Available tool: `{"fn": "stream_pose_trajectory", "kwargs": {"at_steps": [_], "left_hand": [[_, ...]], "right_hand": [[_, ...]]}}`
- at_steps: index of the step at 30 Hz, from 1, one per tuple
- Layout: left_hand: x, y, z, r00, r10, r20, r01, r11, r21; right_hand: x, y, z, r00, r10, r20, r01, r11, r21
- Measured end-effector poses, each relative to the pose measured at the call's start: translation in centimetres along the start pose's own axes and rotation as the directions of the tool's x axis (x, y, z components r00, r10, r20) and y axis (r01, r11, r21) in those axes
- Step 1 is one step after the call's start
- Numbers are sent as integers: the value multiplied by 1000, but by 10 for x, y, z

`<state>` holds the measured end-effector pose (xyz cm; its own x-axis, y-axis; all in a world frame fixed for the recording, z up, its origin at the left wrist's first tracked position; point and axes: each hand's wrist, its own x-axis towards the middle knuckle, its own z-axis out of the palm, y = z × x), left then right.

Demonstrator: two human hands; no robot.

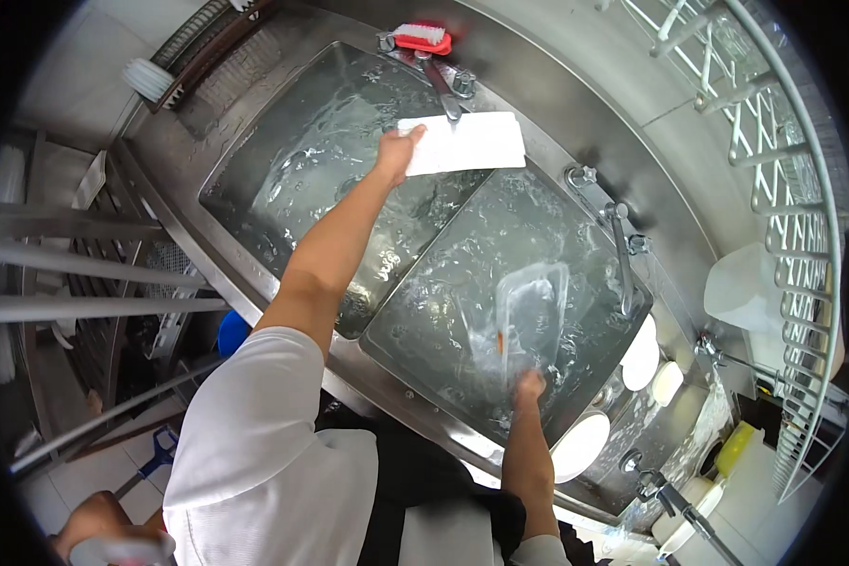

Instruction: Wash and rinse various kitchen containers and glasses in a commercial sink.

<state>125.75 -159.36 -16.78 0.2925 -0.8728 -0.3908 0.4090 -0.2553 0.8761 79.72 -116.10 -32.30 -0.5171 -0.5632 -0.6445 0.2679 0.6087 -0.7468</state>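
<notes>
My left hand (pixel 395 156) grips the left end of a white rectangular plate (pixel 467 145). The plate is above the water of the left sink basin (pixel 311 163), close to the faucet spout, and its right end reaches past the divider. In the right basin (pixel 431 311), my right hand (pixel 530 384) is at the near end of a clear rectangular plastic container (pixel 534 311). That container lies in the rippling water, and my fingers are partly hidden there. A small orange-brown spot shows at its left side.
A red scrub brush (pixel 423 37) lies bristles up behind the left faucet (pixel 439 85). The right faucet (pixel 621 262) reaches over its basin. White dishes (pixel 581 446) stand along the right edge, near a spray hose (pixel 679 506). A wire rack (pixel 796 212) hangs right. Another person's limb (pixel 95 520) shows lower left.
</notes>
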Motion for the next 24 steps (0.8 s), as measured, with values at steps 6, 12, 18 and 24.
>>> {"fn": "stream_pose_trajectory", "kwargs": {"at_steps": [6, 12, 18, 24], "left_hand": [[41, 13, 54, 965, -123, 232, 115, 992, 48], [32, 8, 67, 961, -38, 274, 94, 976, -196], [-124, -41, 61, 831, 540, 129, -543, 742, 394], [-236, -123, 33, 856, -134, 499, -438, 324, 839]], "right_hand": [[-28, 28, -48, 839, -540, -58, 464, 768, -442], [-20, 21, -50, 895, -369, -249, 243, 874, -422], [-36, 8, -9, 891, -410, -193, -3, 421, -907], [-17, -14, 28, 997, -80, 13, 23, 126, -992]]}}
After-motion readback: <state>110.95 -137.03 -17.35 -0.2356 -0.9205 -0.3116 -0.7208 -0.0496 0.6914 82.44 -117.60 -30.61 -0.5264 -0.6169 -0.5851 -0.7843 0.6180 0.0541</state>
